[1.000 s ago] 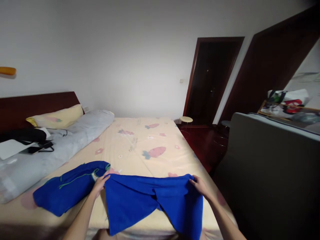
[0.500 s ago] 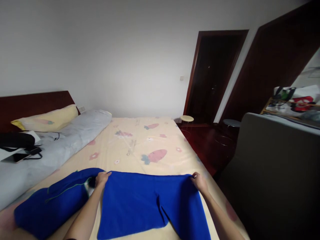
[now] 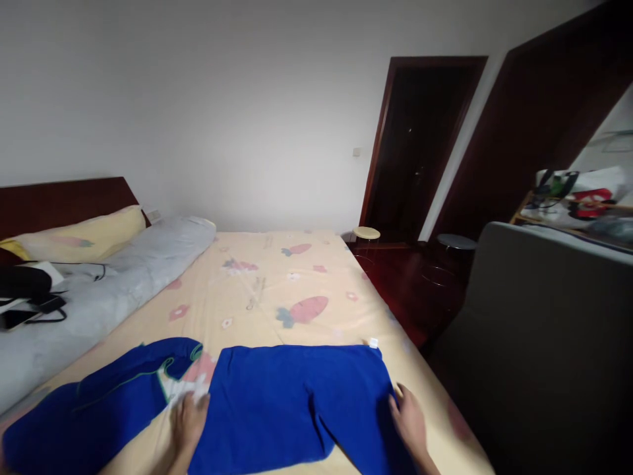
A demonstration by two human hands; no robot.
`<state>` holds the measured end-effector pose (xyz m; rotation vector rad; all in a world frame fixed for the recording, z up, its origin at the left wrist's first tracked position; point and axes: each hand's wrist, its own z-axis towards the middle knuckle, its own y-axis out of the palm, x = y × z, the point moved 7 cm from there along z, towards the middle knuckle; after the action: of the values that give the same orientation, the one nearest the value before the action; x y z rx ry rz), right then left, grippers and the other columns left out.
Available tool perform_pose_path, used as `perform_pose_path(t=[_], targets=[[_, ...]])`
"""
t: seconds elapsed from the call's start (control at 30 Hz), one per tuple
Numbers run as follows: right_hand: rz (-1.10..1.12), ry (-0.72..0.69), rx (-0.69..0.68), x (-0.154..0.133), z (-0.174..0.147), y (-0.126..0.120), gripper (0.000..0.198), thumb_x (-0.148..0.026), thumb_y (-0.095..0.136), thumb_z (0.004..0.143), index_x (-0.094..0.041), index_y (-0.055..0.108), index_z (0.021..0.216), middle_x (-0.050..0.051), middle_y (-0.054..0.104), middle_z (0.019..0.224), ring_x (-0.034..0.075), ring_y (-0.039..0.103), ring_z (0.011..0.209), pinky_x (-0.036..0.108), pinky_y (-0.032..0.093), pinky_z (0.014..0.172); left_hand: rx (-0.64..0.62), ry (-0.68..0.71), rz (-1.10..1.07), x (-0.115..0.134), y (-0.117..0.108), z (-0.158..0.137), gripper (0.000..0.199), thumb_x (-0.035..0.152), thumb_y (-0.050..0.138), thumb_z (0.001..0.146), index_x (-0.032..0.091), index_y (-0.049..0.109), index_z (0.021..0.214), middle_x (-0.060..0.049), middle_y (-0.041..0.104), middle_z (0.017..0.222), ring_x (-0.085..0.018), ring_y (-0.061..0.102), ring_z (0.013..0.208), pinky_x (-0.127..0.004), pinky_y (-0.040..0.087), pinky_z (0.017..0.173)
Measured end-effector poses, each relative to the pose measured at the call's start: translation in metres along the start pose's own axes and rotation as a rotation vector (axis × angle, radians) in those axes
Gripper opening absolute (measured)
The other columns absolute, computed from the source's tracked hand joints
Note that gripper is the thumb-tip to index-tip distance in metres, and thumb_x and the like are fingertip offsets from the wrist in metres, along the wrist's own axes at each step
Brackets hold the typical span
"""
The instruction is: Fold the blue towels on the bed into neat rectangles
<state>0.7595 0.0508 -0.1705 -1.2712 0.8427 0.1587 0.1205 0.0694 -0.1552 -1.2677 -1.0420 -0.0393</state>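
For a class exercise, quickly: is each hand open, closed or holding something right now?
Left hand: at the left edge of the blue garment; grip cannot be told.
Right hand: bent at its right edge; grip cannot be told.

No wording can be read. Toward the middle of the pale bed sheet [image 3: 359,323] runs faint dark script [image 3: 256,291], too blurred to make out; the small white tag [image 3: 374,343] at the blue garment's [image 3: 267,396] far right corner is too tiny to decipher.
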Motion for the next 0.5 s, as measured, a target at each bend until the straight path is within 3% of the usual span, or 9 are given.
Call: perform_pose_path(t=[0.07, 0.17, 0.27, 0.33, 0.5], targets=[[-0.055, 0.142, 0.049, 0.036, -0.029, -0.010, 0.062, -0.058, 0.026, 0.076, -0.013, 0.052, 0.108, 0.025, 0.061, 0.110, 0.039, 0.057, 0.108, 0.052, 0.044, 0.093, -0.015, -0.001, 0.128, -0.034, 0.001, -0.031, 0.048, 0.054, 0.044, 0.073, 0.014, 0.054, 0.097, -0.023, 0.063, 0.105, -0.042, 0.055, 0.112, -0.050, 0.042, 0.095], [-0.069, 0.239, -0.051, 0.063, -0.058, -0.008, 0.051, -0.071, 0.035, 0.068, -0.026, 0.055, 0.083, 0.017, 0.066, 0.094, 0.038, 0.062, 0.095, 0.053, 0.047, 0.081, -0.072, 0.079, 0.258, -0.059, 0.007, -0.061, 0.038, 0.058, 0.039, 0.075, 0.023, 0.053, 0.079, -0.017, 0.065, 0.094, -0.040, 0.059, 0.102, -0.050, 0.045, 0.087], [0.015, 0.229, -0.141, 0.059, -0.064, -0.002, 0.038, -0.064, 0.050, 0.056, -0.027, 0.054, 0.064, 0.015, 0.065, 0.084, 0.038, 0.062, 0.086, 0.054, 0.046, 0.077, -0.103, -0.041, 0.021, -0.071, 0.007, -0.067, 0.024, 0.048, 0.051, 0.070, 0.024, 0.051, 0.066, -0.013, 0.067, 0.088, -0.039, 0.058, 0.110, -0.047, 0.045, 0.090], [0.105, 0.230, -0.161, 0.053, -0.061, -0.003, 0.031, -0.057, 0.051, 0.052, -0.026, 0.050, 0.056, 0.013, 0.063, 0.071, 0.033, 0.062, 0.074, 0.050, 0.046, 0.074, -0.134, -0.176, -0.196, -0.076, 0.007, -0.062, 0.021, 0.043, 0.055, 0.070, 0.024, 0.049, 0.066, -0.009, 0.067, 0.076, -0.036, 0.063, 0.103, -0.043, 0.049, 0.085], [0.319, 0.274, -0.108, 0.057, -0.055, -0.017, 0.037, -0.060, 0.044, 0.058, -0.024, 0.050, 0.058, 0.008, 0.063, 0.062, 0.025, 0.062, 0.070, 0.038, 0.050, 0.067, -0.139, -0.347, -0.453, -0.087, -0.001, -0.059, 0.029, 0.047, 0.050, 0.080, 0.021, 0.046, 0.091, -0.003, 0.064, 0.056, -0.026, 0.071, 0.073, -0.031, 0.053, 0.062]])
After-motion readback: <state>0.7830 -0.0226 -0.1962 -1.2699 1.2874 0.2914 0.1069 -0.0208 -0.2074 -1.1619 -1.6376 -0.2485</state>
